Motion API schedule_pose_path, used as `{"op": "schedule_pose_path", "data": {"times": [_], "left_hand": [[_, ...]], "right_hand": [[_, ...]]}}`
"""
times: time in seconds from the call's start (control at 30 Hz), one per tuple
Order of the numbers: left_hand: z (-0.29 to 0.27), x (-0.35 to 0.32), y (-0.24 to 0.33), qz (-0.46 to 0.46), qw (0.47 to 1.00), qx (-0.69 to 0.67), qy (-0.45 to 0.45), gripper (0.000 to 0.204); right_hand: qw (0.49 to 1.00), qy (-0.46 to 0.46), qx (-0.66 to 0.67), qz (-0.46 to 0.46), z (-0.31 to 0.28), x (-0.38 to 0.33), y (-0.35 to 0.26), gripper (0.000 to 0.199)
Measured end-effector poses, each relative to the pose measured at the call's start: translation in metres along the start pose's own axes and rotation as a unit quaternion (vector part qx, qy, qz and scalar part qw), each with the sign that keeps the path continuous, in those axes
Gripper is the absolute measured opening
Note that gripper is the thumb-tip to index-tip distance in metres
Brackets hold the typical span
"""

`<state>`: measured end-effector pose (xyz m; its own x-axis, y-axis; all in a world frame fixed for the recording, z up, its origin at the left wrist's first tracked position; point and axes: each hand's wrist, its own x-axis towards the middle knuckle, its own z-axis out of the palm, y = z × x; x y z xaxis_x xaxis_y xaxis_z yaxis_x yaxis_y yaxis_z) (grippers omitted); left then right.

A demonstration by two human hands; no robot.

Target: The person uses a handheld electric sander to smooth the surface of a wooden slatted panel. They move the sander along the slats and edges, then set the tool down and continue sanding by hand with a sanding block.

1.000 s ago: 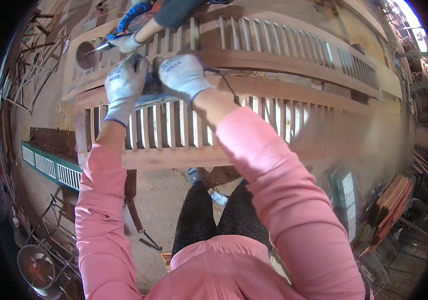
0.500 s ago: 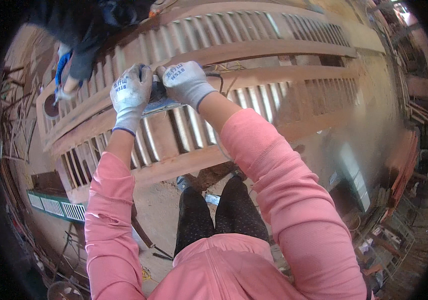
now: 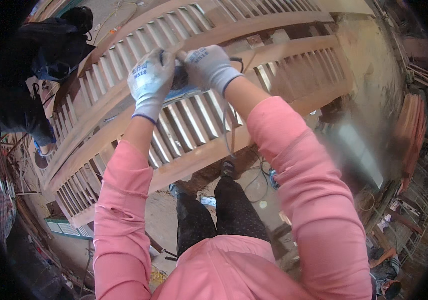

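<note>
A workshop with a dusty earthen floor (image 3: 174,220). Left of the floor patch, a green slatted frame (image 3: 66,229) lies low beside metal clutter. Right of it, reddish planks (image 3: 414,135) lean by wire racks (image 3: 414,235). Cables (image 3: 261,175) trail across the floor. Daylight is bright and even.

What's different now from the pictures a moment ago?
The view has swung, so the wooden slatted frame now slants across the picture. The other person in dark clothes, at the top a second ago, now shows at the far left. Unchanged: the left hand and right hand, both in grey gloves, still press together on a dark tool on the frame's middle rail.
</note>
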<state>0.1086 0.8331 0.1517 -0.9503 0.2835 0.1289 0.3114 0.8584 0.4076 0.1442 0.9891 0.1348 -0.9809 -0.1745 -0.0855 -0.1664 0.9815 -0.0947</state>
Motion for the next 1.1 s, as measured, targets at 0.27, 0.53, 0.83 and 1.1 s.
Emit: {"op": "schedule_pose_path", "data": {"times": [0.27,0.53,0.83,1.1], "left_hand": [[0.056,0.034,0.107,0.050,0.997,-0.020,-0.063,0.054],[0.089,0.045,0.144,0.129,0.984,-0.046,-0.116,0.050],[0.102,-0.005,0.163,0.305,0.937,-0.054,-0.165,0.045],[0.088,-0.102,0.171,0.443,0.868,-0.133,-0.180,0.037]], "right_hand": [[0.996,-0.018,-0.014,0.091,-0.007,-0.039,0.115,0.030],[0.978,0.010,0.023,0.206,-0.003,-0.085,0.136,0.032],[0.943,-0.025,0.065,0.326,0.004,-0.183,0.089,0.040],[0.896,-0.066,0.149,0.414,0.019,-0.288,0.023,0.055]]}}
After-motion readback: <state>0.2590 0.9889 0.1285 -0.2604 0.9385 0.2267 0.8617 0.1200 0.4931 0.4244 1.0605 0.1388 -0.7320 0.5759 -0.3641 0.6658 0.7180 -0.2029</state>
